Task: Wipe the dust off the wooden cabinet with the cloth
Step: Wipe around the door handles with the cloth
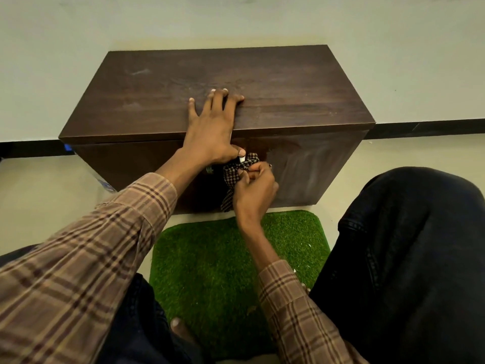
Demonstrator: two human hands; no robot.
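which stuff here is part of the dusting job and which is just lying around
Part of the job:
wooden cabinet
checked cloth
right hand, gripping the cloth
left hand, flat on the cabinet top

Just lying around:
green grass mat
blue object behind the cabinet

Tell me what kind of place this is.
Probably an indoor room, home or office. A low wooden cabinet stands on a pale smooth floor against a plain wall with a dark skirting, and a green grass-like mat lies before it.

The right hand (253, 185) covers part of the checked cloth (237, 172). The left hand (212, 132) hides a metal fitting (209, 169) on the cabinet (301, 101) front.
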